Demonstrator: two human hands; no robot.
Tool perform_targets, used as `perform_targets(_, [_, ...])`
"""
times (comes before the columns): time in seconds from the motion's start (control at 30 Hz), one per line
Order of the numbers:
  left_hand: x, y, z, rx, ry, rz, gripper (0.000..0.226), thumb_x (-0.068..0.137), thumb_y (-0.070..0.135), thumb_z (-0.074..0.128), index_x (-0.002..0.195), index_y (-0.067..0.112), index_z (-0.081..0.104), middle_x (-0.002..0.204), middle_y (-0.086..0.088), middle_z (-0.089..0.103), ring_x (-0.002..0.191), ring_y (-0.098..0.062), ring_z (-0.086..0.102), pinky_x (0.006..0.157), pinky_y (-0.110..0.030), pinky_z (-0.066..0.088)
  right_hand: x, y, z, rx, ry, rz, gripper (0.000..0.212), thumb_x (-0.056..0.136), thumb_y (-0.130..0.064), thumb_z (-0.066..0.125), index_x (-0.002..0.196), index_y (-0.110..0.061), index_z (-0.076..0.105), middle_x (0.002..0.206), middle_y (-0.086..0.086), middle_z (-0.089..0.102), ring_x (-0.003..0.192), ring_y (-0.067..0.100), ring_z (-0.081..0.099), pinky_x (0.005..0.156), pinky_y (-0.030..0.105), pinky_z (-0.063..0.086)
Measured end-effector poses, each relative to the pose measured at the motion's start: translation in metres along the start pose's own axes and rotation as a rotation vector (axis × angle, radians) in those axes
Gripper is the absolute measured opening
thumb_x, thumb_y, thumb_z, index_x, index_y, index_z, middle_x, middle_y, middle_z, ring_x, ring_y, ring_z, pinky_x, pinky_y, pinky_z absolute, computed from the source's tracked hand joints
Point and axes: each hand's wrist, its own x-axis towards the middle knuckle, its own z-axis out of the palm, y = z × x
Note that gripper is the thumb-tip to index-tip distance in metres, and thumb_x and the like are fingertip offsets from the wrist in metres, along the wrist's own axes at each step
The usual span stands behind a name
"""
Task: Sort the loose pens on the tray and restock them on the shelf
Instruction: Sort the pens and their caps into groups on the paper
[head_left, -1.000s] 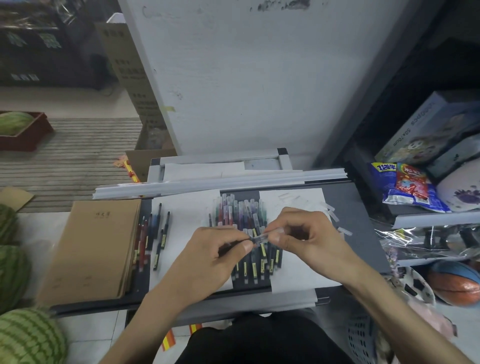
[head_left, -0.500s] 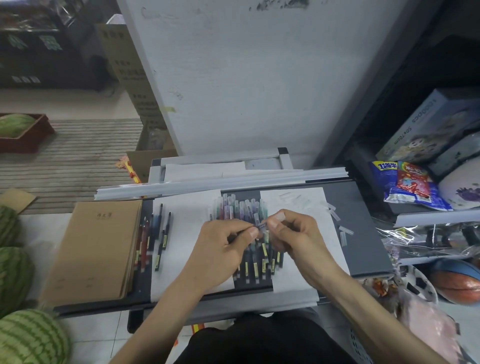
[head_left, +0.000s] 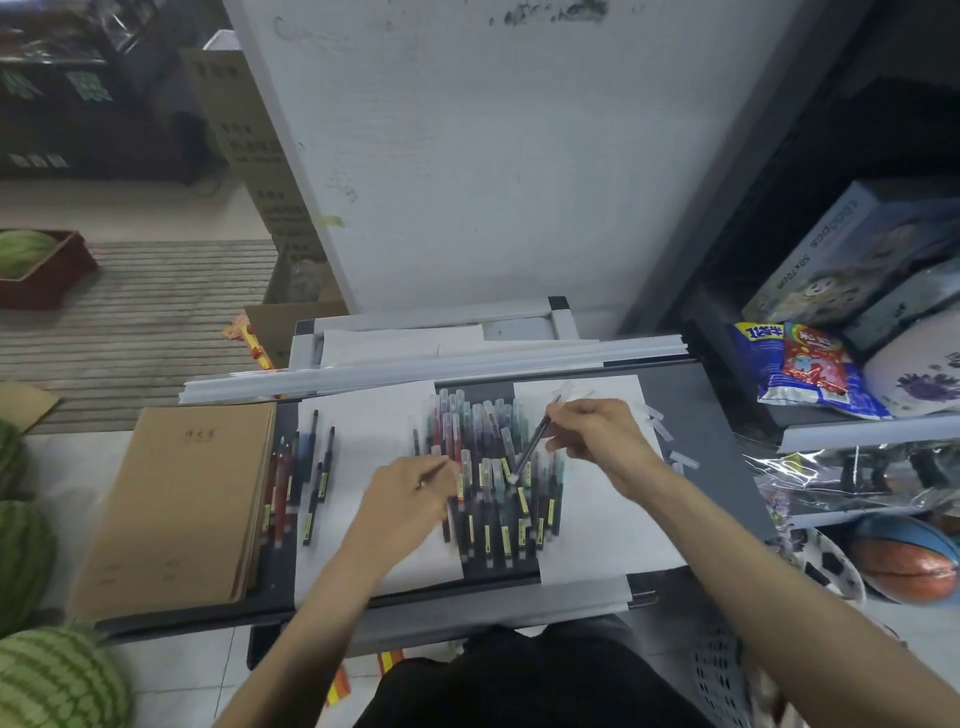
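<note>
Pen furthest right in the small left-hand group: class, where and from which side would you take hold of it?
Pinch the pen mid-barrel from above, across its width. It lies flat on the paper, running away from the person, with bare paper on its right.

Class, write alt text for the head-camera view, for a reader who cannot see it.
A person's right hand holds a dark pen tilted above a pile of pens on a grey tray, while the left hand pinches a thin dark rod. A smaller group of pens lies beside brown notebooks on the left.
</note>
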Motion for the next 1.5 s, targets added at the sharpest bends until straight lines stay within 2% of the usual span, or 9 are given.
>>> perform_targets(0.17, [0.024,-0.054,-0.034,0.194,0.239,-0.147,0.018,0.099,0.026,0.061,0.102,0.021,0.078,0.100,0.004,0.078,0.085,-0.021,0.070,0.087,-0.033,0.054,0.045,0.008,-0.003,-0.329,0.082,0.055,0.025,0.093,-0.029,0.075,0.087,-0.004,0.079,0.079,0.005,0.079,0.063,0.014,0.071,0.059,0.024,0.045])
perform_targets(0.27, [0.037,-0.080,-0.051,0.284,0.342,-0.257,0.026,0.093,0.025,0.061,0.112,0.022,0.077,0.108,-0.003,0.076,0.098,-0.029,0.067,0.087,-0.033,0.052,0.063,0.019,0.007,-0.508,0.103,0.044,0.030,0.091,-0.032,0.076,0.074,-0.007,0.080,0.069,0.003,0.077,0.064,0.012,0.073,0.065,0.025,0.052])
perform_targets(0.4, [0.044,-0.096,-0.054,0.349,0.363,-0.301,0.018,0.089,0.017,0.056,0.098,0.017,0.072,0.094,-0.008,0.072,0.080,-0.027,0.060,0.073,-0.034,0.051,0.079,0.031,0.021,-0.690,0.126,0.063,0.032,0.086,-0.033,0.076,0.074,-0.004,0.079,0.062,0.005,0.073,0.065,0.014,0.071,0.057,0.022,0.049])
perform_targets(0.47, [0.044,-0.099,-0.053,0.400,0.364,-0.325,0.019,0.089,0.016,0.057,0.103,0.017,0.069,0.098,-0.008,0.068,0.082,-0.029,0.056,0.073,-0.034,0.047,0.083,0.034,0.028,-0.747,0.153,0.070,0.031,0.084,-0.033,0.075,0.077,-0.003,0.074,0.067,0.006,0.071,0.064,0.018,0.069,0.054,0.022,0.048])
perform_targets(0.6, [0.045,-0.104,-0.051,0.419,0.380,-0.356,0.016,0.093,0.014,0.057,0.108,0.011,0.063,0.094,-0.008,0.059,0.083,-0.031,0.053,0.073,-0.037,0.046,0.085,0.039,0.035,-0.798,0.180,0.072,0.030,0.084,-0.035,0.074,0.076,-0.009,0.060,0.076,0.008,0.067,0.069,0.023,0.067,0.054,0.023,0.045])
perform_targets(0.77, [0.053,-0.117,-0.051,0.449,0.404,-0.332,0.019,0.096,0.021,0.060,0.110,0.009,0.065,0.100,-0.013,0.066,0.081,-0.031,0.054,0.071,-0.038,0.047,0.084,0.040,0.037,-0.839,0.192,0.055,0.035,0.086,-0.038,0.075,0.072,-0.011,0.057,0.073,0.006,0.063,0.070,0.024,0.066,0.051,0.022,0.040])
perform_targets(1.07, [0.070,-0.121,-0.058,0.541,0.353,-0.354,0.013,0.086,0.018,0.062,0.079,0.008,0.064,0.080,-0.011,0.063,0.070,-0.033,0.057,0.064,-0.035,0.051,0.079,0.042,0.022,-0.862,0.197,0.023,0.040,0.087,-0.042,0.073,0.066,-0.013,0.054,0.066,0.003,0.057,0.067,0.027,0.063,0.057,0.024,0.045])
perform_targets(1.3, [0.073,-0.124,-0.055,0.568,0.379,-0.329,0.016,0.084,0.023,0.061,0.077,0.009,0.066,0.075,-0.008,0.060,0.067,-0.032,0.058,0.060,-0.032,0.048,0.068,0.045,-0.011,-0.943,0.222,-0.061,0.051,0.090,-0.039,0.070,0.050,-0.015,0.050,0.050,0.000,0.052,0.050,0.022,0.057,0.055,0.026,0.044])
perform_targets(1.5, [0.067,-0.112,-0.058,0.553,0.387,-0.287,0.013,0.083,0.018,0.062,0.072,0.010,0.063,0.070,-0.007,0.058,0.062,-0.028,0.054,0.055,-0.029,0.042,0.055,0.049,-0.063,-1.157,0.319,-0.018,0.017,0.092,-0.025,0.056,0.088,-0.014,0.068,0.082,0.006,0.066,0.074,0.029,0.063,0.066,0.033,0.056])
